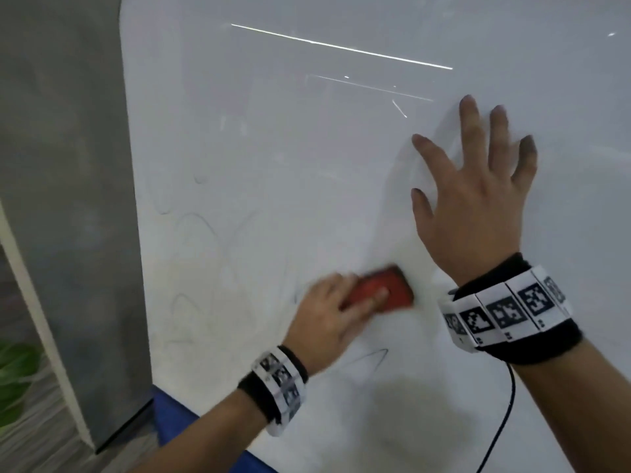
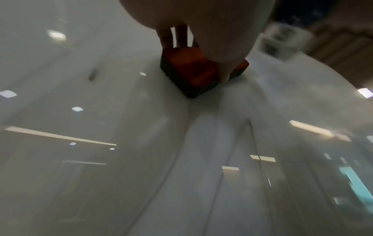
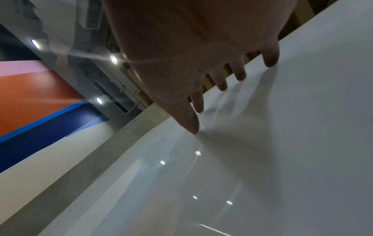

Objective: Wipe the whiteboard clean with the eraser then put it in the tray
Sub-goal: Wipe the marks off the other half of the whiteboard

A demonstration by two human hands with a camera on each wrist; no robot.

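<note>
A red eraser with a dark underside lies flat against the glossy whiteboard, low and near the middle. My left hand grips the eraser, fingers over its top and thumb at its side; both are motion-blurred. Faint grey marker loops remain on the left part of the board, and a dark angled stroke sits just below the eraser. My right hand lies flat on the board above and right of the eraser, fingers spread with their tips touching the surface. No tray is visible.
A grey concrete pillar borders the whiteboard's left edge. A blue strip runs under the board's bottom edge. A black cable hangs from my right wristband. Green leaves show at far left.
</note>
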